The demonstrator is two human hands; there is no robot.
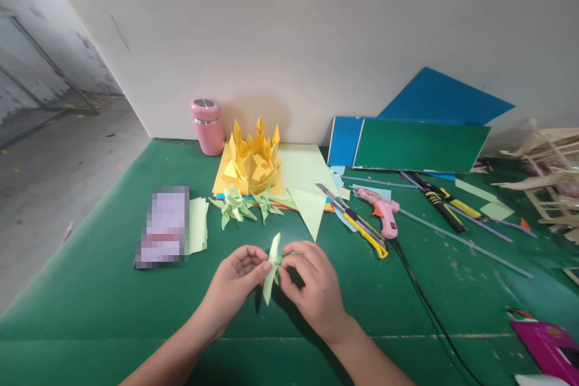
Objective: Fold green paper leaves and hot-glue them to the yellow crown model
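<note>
A light green folded paper flower [272, 271] is held upright between my two hands, just above the green table. My left hand [239, 274] pinches its left side between thumb and fingers. On its other side, my right hand [312, 280] grips the inner folds with thumb and fingertips, which hide part of it. More green paper flowers [234, 206] lie beyond my hands, in front of a yellow folded paper crown [253, 166]. The crown rests on a stack of coloured paper [303, 163].
A pink glue gun [382, 211], its black cord trailing forward, and yellow utility knives [362, 229] lie to the right. Cut green paper sheets [198, 226] sit left beside a pixelated flat object [163, 226]. A pink flask [208, 126] and green board [420, 146] stand behind.
</note>
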